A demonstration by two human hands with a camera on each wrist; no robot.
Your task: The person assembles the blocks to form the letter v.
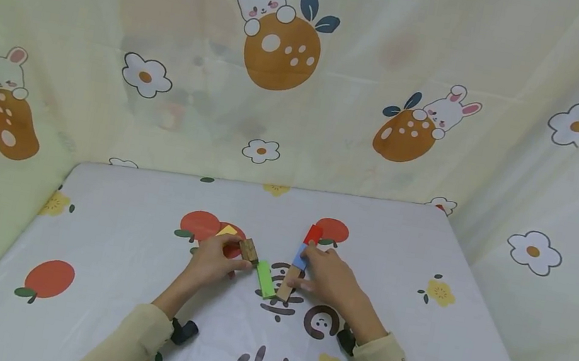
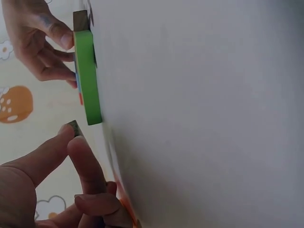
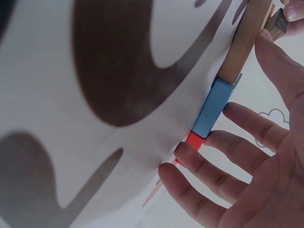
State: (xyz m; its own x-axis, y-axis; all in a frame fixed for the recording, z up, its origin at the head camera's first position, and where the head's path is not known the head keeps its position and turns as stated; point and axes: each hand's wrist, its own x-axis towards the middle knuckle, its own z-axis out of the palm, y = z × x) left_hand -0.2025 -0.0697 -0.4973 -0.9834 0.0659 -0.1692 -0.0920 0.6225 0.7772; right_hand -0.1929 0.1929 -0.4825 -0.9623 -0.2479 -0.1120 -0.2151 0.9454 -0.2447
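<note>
My left hand (image 1: 211,262) pinches a dark brown wooden block (image 1: 249,250) between thumb and finger, at the far end of a bright green block (image 1: 265,279). In the left wrist view a gap shows between the held block and the green block (image 2: 88,78). A yellow block (image 1: 227,231) is partly hidden behind the left hand. My right hand (image 1: 332,282) touches a row of blocks with loosely extended fingers: a tan block (image 1: 287,283), a blue block (image 1: 300,257) and a red block (image 1: 313,234). The tan and green blocks nearly meet at their near ends.
A white cloth printed with fruit, flowers and dark characters covers the table (image 1: 123,280). Behind it hangs a curtain (image 1: 331,136) with rabbit prints. Dark wrist straps (image 1: 183,332) show at both sleeves.
</note>
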